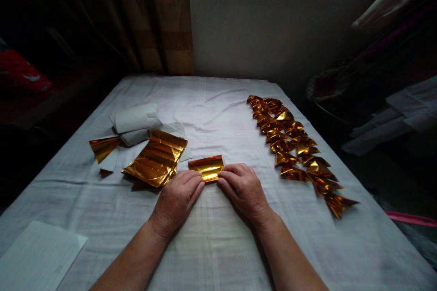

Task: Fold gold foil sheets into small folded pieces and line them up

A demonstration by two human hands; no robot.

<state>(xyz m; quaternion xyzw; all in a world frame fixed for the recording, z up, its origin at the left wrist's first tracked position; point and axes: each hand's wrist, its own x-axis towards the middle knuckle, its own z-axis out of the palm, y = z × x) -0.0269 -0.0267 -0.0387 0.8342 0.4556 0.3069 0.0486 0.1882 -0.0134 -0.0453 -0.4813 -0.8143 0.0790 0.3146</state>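
Note:
A folded piece of gold foil paper (207, 168) lies on the white cloth (218, 245) in front of me. My left hand (177, 198) presses its near left edge with curled fingers. My right hand (244, 188) holds its near right edge the same way, fingers bent down onto the foil. Left of the hands lies a stack of flat gold foil sheets (156, 158). To the right runs a long row of several folded gold foil shapes (293, 150).
A white paper wrapper (134, 122) and a loose gold foil piece (103, 147) lie at the back left. A white sheet (37, 254) sits at the near left corner. Behind are a curtain (160, 18) and wall; dim clutter lies to the right.

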